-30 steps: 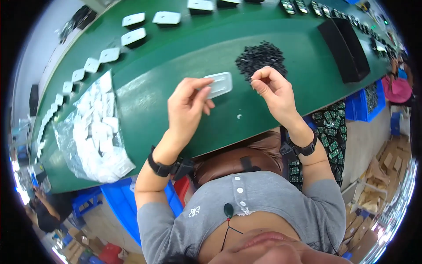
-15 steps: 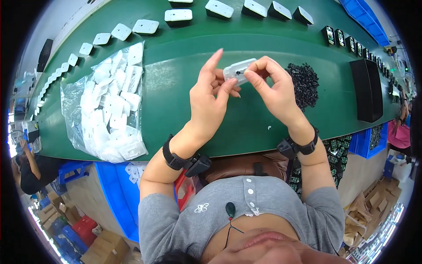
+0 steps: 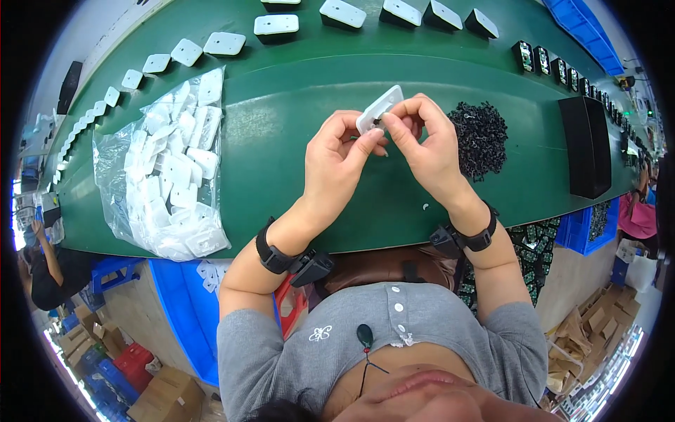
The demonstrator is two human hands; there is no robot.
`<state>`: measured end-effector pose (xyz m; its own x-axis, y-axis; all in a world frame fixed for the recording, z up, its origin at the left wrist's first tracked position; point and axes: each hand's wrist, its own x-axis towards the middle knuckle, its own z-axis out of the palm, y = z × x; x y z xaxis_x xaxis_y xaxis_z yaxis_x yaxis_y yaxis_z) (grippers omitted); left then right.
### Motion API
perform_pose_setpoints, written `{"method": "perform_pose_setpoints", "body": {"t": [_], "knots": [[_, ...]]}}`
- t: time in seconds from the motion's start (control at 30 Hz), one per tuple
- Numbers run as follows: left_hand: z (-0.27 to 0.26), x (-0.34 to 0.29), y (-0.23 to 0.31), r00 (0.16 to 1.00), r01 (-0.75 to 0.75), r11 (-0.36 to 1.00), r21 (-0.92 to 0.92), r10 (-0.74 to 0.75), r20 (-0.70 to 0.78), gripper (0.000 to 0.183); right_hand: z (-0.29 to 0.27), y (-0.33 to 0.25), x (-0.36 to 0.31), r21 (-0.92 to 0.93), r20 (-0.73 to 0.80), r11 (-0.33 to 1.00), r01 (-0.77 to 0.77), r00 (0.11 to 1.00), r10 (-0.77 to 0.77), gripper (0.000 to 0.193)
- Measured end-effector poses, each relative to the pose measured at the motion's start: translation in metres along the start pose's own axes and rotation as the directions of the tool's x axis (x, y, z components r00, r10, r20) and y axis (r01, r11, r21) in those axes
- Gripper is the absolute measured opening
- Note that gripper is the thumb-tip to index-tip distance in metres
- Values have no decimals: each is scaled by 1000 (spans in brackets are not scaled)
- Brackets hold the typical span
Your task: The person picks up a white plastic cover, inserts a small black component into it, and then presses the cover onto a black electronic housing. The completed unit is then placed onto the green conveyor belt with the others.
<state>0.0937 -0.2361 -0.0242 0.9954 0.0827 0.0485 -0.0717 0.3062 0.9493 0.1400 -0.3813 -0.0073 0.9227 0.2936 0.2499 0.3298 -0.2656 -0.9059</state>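
My left hand (image 3: 335, 158) grips a white plastic cover (image 3: 380, 105) by its lower end, between thumb and fingers. The cover is tilted above the table. Against its inner side sits a small black plastic part (image 3: 377, 122), pinched by the thumb and forefinger of my right hand (image 3: 434, 149). My fingertips hide most of that part. Right of my hands lies a heap of small black parts (image 3: 479, 144). On the left, a clear plastic bag (image 3: 112, 190) lies open with many white covers (image 3: 184, 170) in it.
Black housings with white covers (image 3: 276, 26) stand in a curved row along the green table (image 3: 281, 190). Black housings with circuit boards (image 3: 522, 56) line the far right. A black box (image 3: 585, 146) stands near the right edge. Blue bins (image 3: 179, 302) sit below the table.
The white cover has been turned more upright and edge-on. My left forefinger, stretched out before, has curled in behind it. My right hand has shifted slightly left.
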Motion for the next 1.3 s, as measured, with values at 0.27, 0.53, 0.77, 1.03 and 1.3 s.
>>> {"method": "perform_pose_setpoints", "body": {"t": [0.27,0.53,0.77,1.03,1.3], "knots": [[-3,-1,5,1000,-16,999,40,17,-13,10,-1,8,-5,-222,-66,925,307,942,-329,19],[-7,-3,7,999,-4,988,153,-4,52,11,-15,0,-1,-138,67,968,209,977,-201,28],[-2,0,14,990,62,997,38,-66,127,19,-24,0,-1,189,150,973,-130,983,102,23],[-49,21,3,987,143,859,492,-89,-131,13,-76,20,50,-69,192,997,-25,981,38,43],[-44,29,3,977,-192,400,896,166,135,13,-216,129,154,-948,-316,56,-313,948,-45,61]]}}
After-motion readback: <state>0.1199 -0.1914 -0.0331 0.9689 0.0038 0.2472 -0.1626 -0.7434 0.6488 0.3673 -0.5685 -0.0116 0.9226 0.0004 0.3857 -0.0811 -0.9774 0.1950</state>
